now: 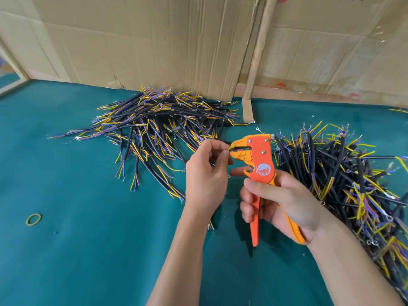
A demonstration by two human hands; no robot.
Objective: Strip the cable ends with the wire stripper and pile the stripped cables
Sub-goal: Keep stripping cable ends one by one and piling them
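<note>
Cardboard sheets stood as a wall along the back of the teal counter. Two heaps of black cables with yellow, blue and brown cores lay on the counter: right cable pile just beside my right hand, left cable pile further back toward the cardboard, well apart from each other. My right grip was clenched round both handles of the orange wire stripper, nose pointing left, handles splayed downward. My left grip pinched a yellow-green wire between thumb and fingertips, right at the stripper's nose; wire end sat in the stripper's mouth. The rest of that cable was hidden behind my left hand, only a frayed bit showing below the wrist. Both hands hovered above the counter between the two piles. Small yellow-green rubber band lay alone on the counter, far left, near edge.
</note>
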